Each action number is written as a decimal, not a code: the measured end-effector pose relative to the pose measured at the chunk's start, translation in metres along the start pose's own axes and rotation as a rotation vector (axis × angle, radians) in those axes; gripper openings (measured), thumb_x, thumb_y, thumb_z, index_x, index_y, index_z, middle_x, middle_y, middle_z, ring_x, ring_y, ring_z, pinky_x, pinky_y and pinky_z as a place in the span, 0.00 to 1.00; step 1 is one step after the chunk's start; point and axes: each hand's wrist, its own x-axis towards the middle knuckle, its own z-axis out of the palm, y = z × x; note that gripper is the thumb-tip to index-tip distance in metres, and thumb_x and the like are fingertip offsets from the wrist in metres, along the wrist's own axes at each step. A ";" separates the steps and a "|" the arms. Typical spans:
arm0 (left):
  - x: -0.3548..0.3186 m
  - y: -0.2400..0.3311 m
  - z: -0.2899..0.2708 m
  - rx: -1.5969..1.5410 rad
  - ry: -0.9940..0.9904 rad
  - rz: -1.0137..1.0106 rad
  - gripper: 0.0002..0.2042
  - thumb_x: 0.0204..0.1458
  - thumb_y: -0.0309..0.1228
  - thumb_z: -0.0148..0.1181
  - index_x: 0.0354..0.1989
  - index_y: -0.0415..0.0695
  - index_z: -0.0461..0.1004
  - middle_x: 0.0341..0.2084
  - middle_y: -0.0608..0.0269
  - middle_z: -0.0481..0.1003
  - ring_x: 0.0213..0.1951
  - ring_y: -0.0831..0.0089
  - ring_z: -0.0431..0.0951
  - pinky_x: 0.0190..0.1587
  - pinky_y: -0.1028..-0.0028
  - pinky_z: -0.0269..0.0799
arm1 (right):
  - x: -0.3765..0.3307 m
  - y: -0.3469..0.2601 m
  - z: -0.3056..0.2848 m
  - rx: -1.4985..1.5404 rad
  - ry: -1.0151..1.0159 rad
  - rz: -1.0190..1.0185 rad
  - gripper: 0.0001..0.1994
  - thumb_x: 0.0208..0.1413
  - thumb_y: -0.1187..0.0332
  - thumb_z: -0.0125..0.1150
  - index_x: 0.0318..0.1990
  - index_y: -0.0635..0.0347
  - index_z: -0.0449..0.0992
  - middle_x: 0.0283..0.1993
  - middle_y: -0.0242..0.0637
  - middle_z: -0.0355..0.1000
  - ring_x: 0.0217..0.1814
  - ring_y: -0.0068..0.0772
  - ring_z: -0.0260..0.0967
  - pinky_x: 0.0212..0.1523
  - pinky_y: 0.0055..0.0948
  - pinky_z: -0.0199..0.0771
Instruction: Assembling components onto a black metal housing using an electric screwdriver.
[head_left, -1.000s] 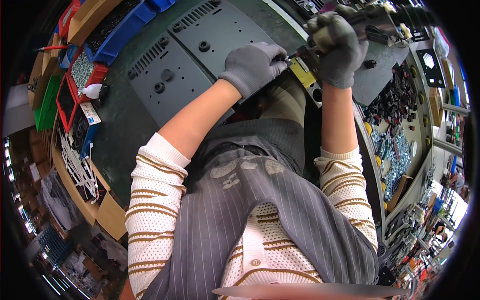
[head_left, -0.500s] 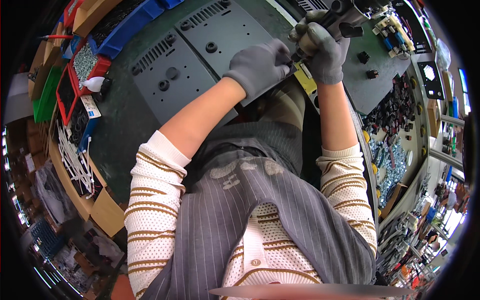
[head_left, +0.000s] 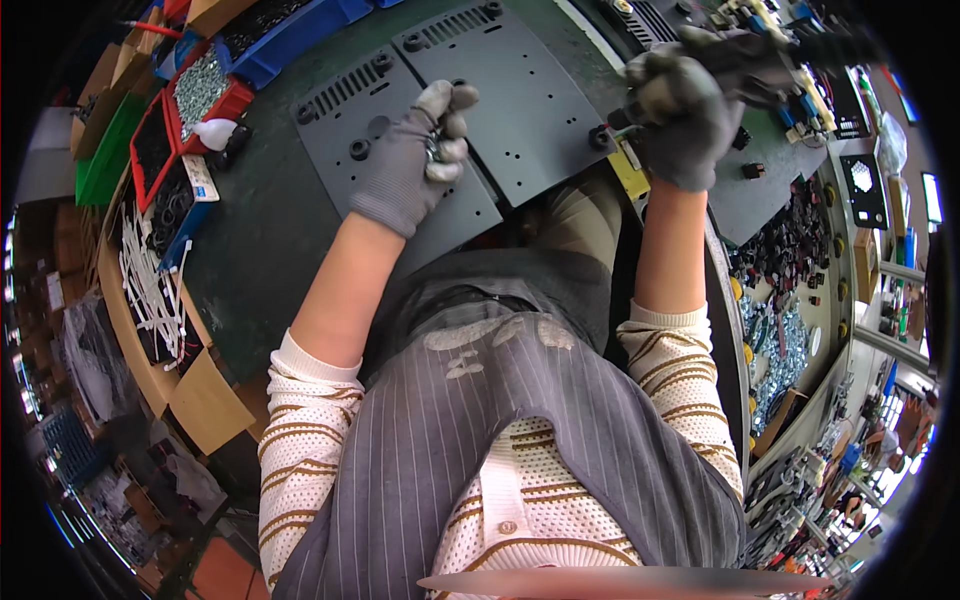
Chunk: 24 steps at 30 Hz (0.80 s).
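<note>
Two dark grey metal panels lie side by side on the green table, the left panel (head_left: 340,180) and the right panel (head_left: 530,100). Both carry slots, small holes and round black feet. My left hand (head_left: 415,155), in a grey glove, hovers palm up over the left panel with its fingers curled round small shiny parts, too small to name. Gripped in my gloved right hand (head_left: 685,125) is a dark power screwdriver (head_left: 755,65), smeared by motion. Its tip end is near a black rubber foot (head_left: 600,137) at the right panel's near right corner.
At the left stand red bins (head_left: 158,145) of small hardware, a long blue bin (head_left: 300,45) and white cable ties (head_left: 150,290). A yellow block (head_left: 628,172) sits beside the right panel. Loose black parts and silver hardware (head_left: 780,345) lie at the right.
My left hand has moved left, from the right panel's near corner to above the left panel, and turned palm up. A black foot now shows at that corner. The screwdriver has swung lower.
</note>
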 end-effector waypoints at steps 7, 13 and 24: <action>-0.026 -0.031 0.005 -0.075 -0.208 -0.197 0.24 0.67 0.47 0.45 0.20 0.47 0.69 0.09 0.72 0.55 0.10 0.83 0.52 0.07 0.84 0.48 | -0.016 -0.011 0.041 0.487 -0.234 -0.012 0.22 0.54 0.57 0.53 0.54 0.59 0.70 0.39 0.39 0.73 0.41 0.39 0.68 0.48 0.44 0.65; -0.037 -0.032 0.012 -0.065 -0.190 -0.204 0.25 0.67 0.48 0.44 0.19 0.45 0.69 0.09 0.73 0.55 0.10 0.83 0.51 0.08 0.84 0.48 | -0.025 -0.007 0.065 0.489 -0.352 -0.044 0.23 0.56 0.58 0.51 0.57 0.58 0.69 0.43 0.41 0.74 0.43 0.41 0.70 0.47 0.44 0.65; -0.042 -0.028 0.002 0.691 -0.233 0.313 0.27 0.57 0.55 0.56 0.36 0.37 0.79 0.17 0.69 0.69 0.17 0.81 0.64 0.21 0.80 0.62 | -0.041 -0.015 0.062 0.545 -0.252 -0.002 0.21 0.56 0.59 0.53 0.56 0.54 0.69 0.40 0.39 0.74 0.36 0.37 0.72 0.41 0.44 0.71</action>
